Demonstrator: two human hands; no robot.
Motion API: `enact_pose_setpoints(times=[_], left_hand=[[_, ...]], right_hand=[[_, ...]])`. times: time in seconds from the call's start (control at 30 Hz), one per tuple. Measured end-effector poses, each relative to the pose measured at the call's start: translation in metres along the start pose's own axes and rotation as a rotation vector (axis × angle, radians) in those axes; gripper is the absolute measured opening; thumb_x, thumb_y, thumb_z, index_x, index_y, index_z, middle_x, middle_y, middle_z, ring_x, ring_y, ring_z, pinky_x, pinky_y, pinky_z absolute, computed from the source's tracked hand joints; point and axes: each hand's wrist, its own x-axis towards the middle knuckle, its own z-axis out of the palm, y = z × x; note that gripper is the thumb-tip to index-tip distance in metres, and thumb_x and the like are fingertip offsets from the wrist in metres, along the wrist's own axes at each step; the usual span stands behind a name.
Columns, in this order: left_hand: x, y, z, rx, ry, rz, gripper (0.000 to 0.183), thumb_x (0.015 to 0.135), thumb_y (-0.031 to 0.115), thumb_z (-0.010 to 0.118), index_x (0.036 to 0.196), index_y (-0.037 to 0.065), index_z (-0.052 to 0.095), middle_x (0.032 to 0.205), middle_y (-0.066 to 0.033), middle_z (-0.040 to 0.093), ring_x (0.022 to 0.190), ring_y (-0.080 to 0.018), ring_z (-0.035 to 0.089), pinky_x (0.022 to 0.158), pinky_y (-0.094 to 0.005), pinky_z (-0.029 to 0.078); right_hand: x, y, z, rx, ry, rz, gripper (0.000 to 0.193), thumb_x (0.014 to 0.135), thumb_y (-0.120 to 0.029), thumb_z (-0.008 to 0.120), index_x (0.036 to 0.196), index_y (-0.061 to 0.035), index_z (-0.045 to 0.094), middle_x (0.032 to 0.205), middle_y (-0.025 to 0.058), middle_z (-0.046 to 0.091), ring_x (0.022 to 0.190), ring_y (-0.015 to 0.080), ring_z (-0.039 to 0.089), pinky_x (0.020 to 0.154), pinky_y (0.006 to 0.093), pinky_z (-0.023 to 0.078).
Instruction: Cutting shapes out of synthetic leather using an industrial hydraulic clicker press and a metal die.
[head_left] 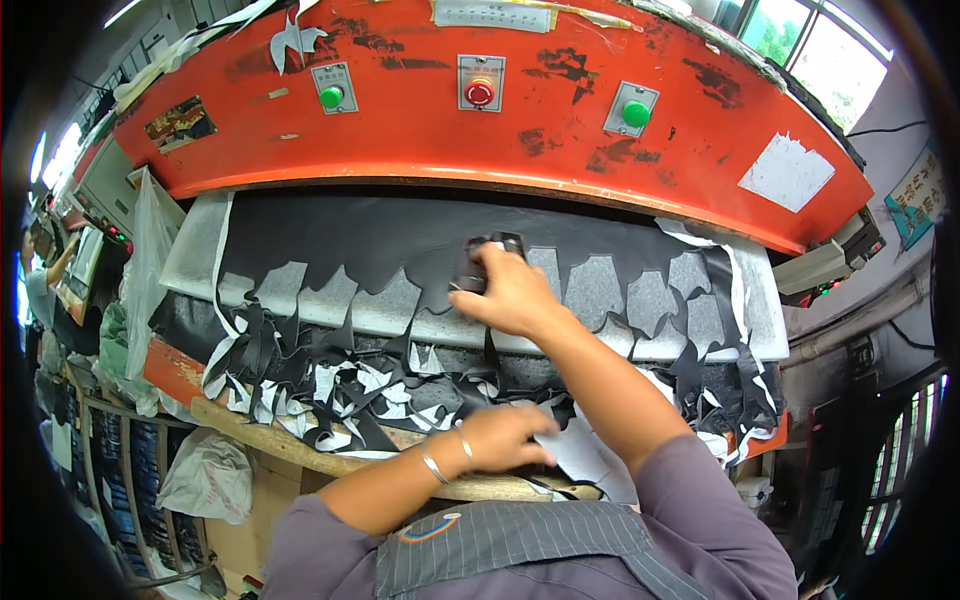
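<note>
My right hand [515, 292] is closed on a dark cutting die [480, 262], fingers over its top and thumb at its near side. The die sits on a black sheet of leather-like material [360, 232], at the scalloped edge left by cut-out shapes. Nearer to me, my left hand [500, 438] has its fingers apart and a little blurred by motion. Beside its fingertips lies a pale grey cut piece [588, 458], close to or touching them; the blur hides which. A silver bangle and a thin band circle my left wrist.
A red press beam [400, 120] spans the far side, with two green buttons [635, 114] and a red stop button [479, 93]. Black and white offcuts [350, 395] heap along the grey bed's near edge [400, 318], above a wooden rail [330, 462]. Another person [45, 290] is far left.
</note>
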Motion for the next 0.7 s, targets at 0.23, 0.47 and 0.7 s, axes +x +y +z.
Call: enact_pose_setpoints(times=[0.23, 0.47, 0.7], left_hand=[[-0.016, -0.076, -0.084, 0.252, 0.883, -0.413, 0.072, 0.072, 0.027, 0.078, 0.131, 0.001, 0.045, 0.121, -0.0150, 0.056, 0.116, -0.0328, 0.047, 0.097, -0.0405, 0.037], [0.007, -0.104, -0.094, 0.493, 0.886, -0.588, 0.080, 0.069, 0.039, 0.079, 0.134, 0.004, 0.048, 0.122, -0.0171, 0.056, 0.119, -0.0301, 0.046, 0.098, -0.0423, 0.033], [0.007, -0.116, -0.099, 0.429, 0.940, -0.534, 0.071, 0.065, 0.041, 0.081, 0.123, 0.006, 0.059, 0.118, -0.0180, 0.059, 0.114, -0.0294, 0.051, 0.095, -0.0394, 0.037]], right_hand=[[0.033, 0.003, 0.060, -0.139, 0.160, -0.064, 0.061, 0.080, -0.043, 0.060, 0.127, -0.0040, 0.049, 0.120, 0.0187, 0.056, 0.121, 0.0316, 0.045, 0.096, 0.0545, 0.033], [-0.009, 0.039, 0.093, -0.109, 0.378, 0.094, 0.062, 0.079, -0.019, 0.056, 0.132, 0.0078, 0.042, 0.130, 0.0241, 0.051, 0.129, 0.0345, 0.040, 0.103, 0.0546, 0.026], [-0.009, 0.045, 0.096, -0.097, 0.444, 0.005, 0.060, 0.077, -0.012, 0.053, 0.129, 0.0137, 0.041, 0.129, 0.0303, 0.050, 0.122, 0.0373, 0.048, 0.105, 0.0523, 0.026]])
